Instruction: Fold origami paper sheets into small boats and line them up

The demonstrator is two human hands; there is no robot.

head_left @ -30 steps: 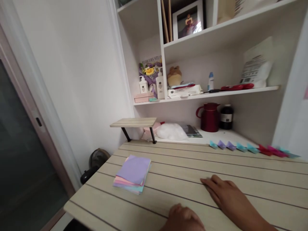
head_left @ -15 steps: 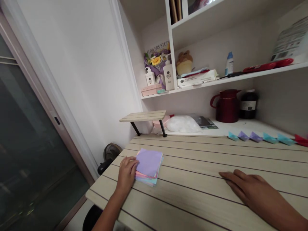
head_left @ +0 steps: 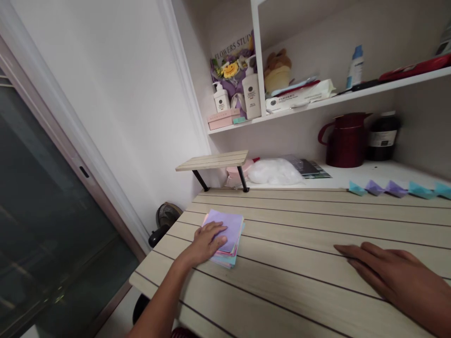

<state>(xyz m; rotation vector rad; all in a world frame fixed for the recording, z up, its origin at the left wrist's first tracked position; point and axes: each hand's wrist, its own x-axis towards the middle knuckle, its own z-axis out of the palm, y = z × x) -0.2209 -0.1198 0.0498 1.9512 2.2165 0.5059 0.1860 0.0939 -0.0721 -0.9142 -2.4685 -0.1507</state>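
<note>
A stack of square coloured paper (head_left: pixel 233 230) lies near the left end of the wooden table (head_left: pixel 282 277), with a purple sheet on top and pink and light-blue edges showing below. My left hand (head_left: pixel 207 241) rests flat over the left part of the stack, its fingers stretched across the purple sheet. Off to the right, my right hand (head_left: pixel 391 270) lies on the table, fingers extended, holding nothing. Along the back edge at the right stands a row of small folded paper pieces (head_left: pixel 396 188) in light blue and purple.
A small raised wooden shelf (head_left: pixel 213 161) on black legs stands at the table's back left corner. Behind it lies a white plastic bag (head_left: pixel 275 172). Farther right are a dark red jug (head_left: pixel 347 141) and a dark bottle (head_left: pixel 384 136). Shelves with pump bottles (head_left: pixel 251 94) hang above.
My left hand has moved from the stack's left edge onto its top sheet. The view has shifted slightly, and my right hand stays lying on the table.
</note>
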